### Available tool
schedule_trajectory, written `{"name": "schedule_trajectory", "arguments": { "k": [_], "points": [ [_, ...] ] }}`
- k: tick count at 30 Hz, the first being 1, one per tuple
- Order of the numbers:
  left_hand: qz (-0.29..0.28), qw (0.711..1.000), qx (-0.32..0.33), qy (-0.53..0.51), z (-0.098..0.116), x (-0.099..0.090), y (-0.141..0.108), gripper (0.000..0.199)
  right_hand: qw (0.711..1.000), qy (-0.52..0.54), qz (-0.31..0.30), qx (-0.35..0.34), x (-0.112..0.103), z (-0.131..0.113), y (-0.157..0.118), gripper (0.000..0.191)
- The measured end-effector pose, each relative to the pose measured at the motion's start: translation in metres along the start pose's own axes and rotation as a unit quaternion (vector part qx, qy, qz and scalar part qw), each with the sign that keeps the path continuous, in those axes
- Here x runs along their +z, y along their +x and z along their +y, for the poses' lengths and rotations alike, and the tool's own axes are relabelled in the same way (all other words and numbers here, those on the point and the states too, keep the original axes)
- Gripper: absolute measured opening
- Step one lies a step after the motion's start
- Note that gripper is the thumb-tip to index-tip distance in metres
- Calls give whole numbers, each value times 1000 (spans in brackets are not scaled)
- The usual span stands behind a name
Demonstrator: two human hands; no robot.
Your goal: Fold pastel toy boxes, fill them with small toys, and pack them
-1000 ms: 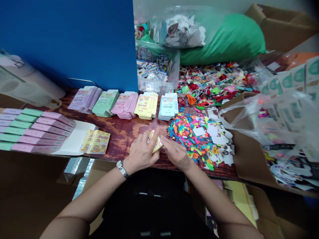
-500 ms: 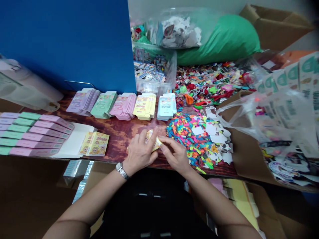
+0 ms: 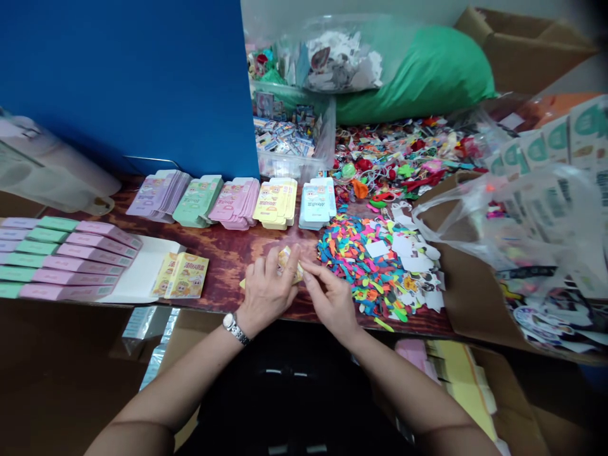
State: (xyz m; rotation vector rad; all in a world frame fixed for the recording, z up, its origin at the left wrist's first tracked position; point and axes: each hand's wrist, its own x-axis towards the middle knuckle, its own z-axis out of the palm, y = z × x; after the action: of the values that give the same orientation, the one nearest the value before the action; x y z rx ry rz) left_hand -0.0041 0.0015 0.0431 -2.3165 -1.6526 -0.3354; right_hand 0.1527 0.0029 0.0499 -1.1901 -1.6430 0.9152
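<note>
A: What's between the hands?

B: A flat yellow card with some printing on it. Most of it is hidden. One part shows between the hands, and a small corner pokes out past the left hand.

A: Which way does it run?

B: Its long axis seems to lie roughly left to right across the bench, tilted a little, though the hands hide too much to be sure. I can't tell which way its printing faces.

A: And the grip on each side?

B: The left grip is closed, with the fingers wrapped over the card. On the right hand, the fingertips touch the card's right end, but I can't tell whether they're pinching it.

A: Where is all this?

B: Near the bench's front edge, just left of a heap of colored paper scraps. Directly behind the card stands a stack of yellow boxes, with a pale blue stack just to its right and a pink stack to its left.

A: Anything close on the left?

B: Two yellow packets lie on a white sheet, well apart from the hands. A watch sits on the left wrist.
</note>
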Motion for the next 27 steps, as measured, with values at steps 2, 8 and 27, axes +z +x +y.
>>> {"name": "schedule_trajectory", "arguments": {
  "k": [2,8,27],
  "points": [
    [2,1000,-7,-5,0,1,1,72,996,-53,18,-62,6,2,-6,36],
    [-9,1000,-9,-14,-2,-4,3,71,996,-45,3,-82,7,10,-6,42],
    [67,836,-23,-544,-14,7,8,120,835,444,6,324,-8,21,15,33]
  ]
}}
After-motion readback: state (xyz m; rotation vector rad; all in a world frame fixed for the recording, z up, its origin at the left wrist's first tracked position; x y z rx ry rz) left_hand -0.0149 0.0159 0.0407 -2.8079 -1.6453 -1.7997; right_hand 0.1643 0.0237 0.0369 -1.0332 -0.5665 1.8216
